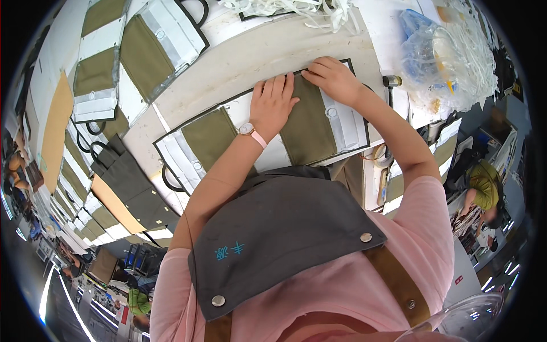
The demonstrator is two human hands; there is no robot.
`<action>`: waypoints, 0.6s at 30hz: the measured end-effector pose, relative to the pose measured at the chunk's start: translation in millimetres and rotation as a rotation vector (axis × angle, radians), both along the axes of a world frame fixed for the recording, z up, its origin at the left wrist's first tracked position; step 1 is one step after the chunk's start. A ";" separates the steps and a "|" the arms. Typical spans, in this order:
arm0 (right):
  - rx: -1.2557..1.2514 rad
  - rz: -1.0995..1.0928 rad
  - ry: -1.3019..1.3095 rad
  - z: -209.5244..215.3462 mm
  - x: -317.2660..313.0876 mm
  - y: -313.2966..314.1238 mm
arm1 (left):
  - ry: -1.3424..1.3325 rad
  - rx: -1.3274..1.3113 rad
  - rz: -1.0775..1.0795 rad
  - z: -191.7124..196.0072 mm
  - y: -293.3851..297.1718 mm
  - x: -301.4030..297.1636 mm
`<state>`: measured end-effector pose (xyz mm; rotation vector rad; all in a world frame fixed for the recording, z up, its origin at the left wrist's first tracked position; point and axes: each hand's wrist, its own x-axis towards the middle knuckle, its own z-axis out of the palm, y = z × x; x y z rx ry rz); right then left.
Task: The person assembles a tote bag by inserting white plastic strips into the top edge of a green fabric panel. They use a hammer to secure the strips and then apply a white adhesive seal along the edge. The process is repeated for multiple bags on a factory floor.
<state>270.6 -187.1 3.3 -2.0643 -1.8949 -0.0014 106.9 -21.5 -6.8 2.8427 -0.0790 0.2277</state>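
Both hands lie flat, fingers spread and holding nothing, on an olive-green fabric panel (307,122) set in a black-edged white template (347,122) near the front edge of the cream worktable (239,62). The left hand (273,102), with a pink-strapped wristwatch (250,132) on its wrist, presses the panel's upper left corner; the right hand (333,77) presses its top edge just beside, fingertips pointing toward the left hand. A second olive panel (208,137) sits in the same template to the left, apart from both hands. Another template with olive panels (154,48) rests toward the table's far left corner. White straps (296,8) are heaped along the far edge, and a clear plastic bag (433,54) lies at the right end. The person wears a grey apron bib (273,228) over a pink shirt.
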 end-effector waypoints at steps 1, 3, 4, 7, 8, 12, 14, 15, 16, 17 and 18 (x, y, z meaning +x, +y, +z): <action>0.017 -0.010 0.010 -2.7 -0.6 -1.8 | 0.010 0.011 -0.003 0.4 -0.4 0.4; 0.026 -0.021 0.023 -6.4 -2.8 -2.0 | 0.022 0.036 0.005 2.4 -1.5 0.6; 0.031 -0.027 0.029 -6.8 -3.7 -1.3 | 0.029 0.049 0.008 3.9 -2.4 0.6; -0.027 -0.049 0.052 -4.0 -6.3 3.7 | 0.088 0.031 0.113 12.2 -17.8 1.8; -0.036 -0.099 0.085 -1.7 -7.6 6.2 | 0.081 0.016 0.107 14.4 -19.6 4.5; -0.062 -0.307 0.351 1.3 1.8 7.7 | 0.033 -0.037 0.046 9.7 -17.1 9.1; -0.063 -0.355 0.467 2.2 9.2 5.4 | -0.017 -0.039 0.002 0.8 -13.8 6.8; -0.060 -0.351 0.486 4.1 10.9 5.2 | -0.046 -0.030 -0.017 -0.6 -12.7 5.5; -0.057 -0.346 0.506 5.3 12.3 5.2 | -0.075 -0.021 -0.036 -2.0 -12.4 4.9; -0.073 -0.340 0.523 5.4 12.4 6.4 | -0.065 -0.030 -0.020 -3.5 -13.7 5.0; -0.090 -0.334 0.539 5.0 11.9 8.5 | -0.057 -0.040 -0.003 -1.5 -15.7 7.0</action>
